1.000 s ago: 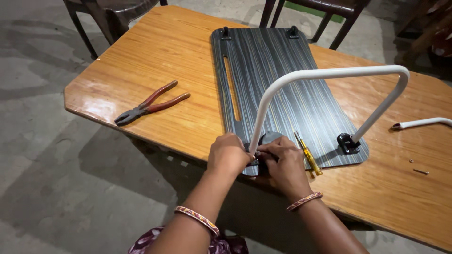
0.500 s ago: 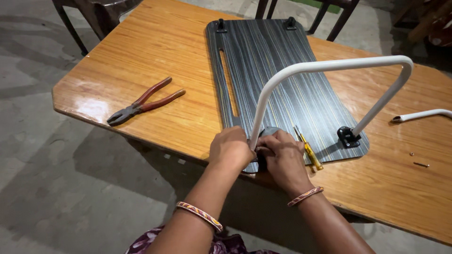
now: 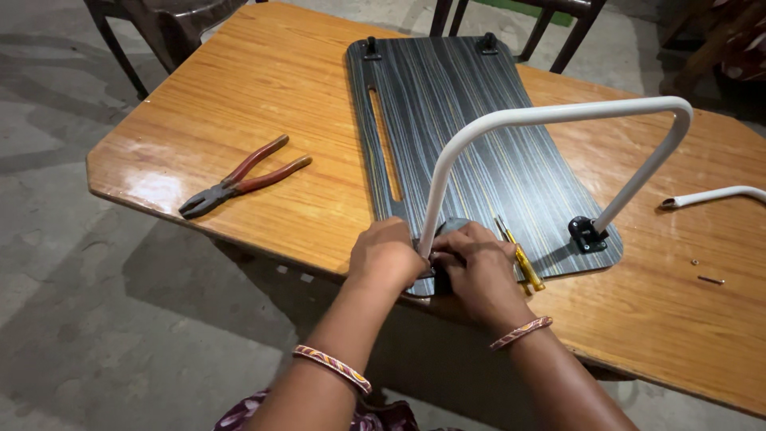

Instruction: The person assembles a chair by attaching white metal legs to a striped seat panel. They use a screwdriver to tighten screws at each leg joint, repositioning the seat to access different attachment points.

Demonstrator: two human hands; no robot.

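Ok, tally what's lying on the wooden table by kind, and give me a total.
Striped grey board: 1
White bent tubes: 2, one standing on the board, one loose at the right
Red-handled pliers: 1
Yellow-handled screwdriver: 1
Small loose screws: 2
Total: 7

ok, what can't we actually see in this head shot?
- Near foot of the white tube leg, where it meets the striped board: covered by the left hand and right hand.
- What the fingers pinch there: hidden by the hands.
- Screwdriver: partly under the right hand.
- Two small bits on the table: too small to tell.
- Second white tube: cut off by the right edge.
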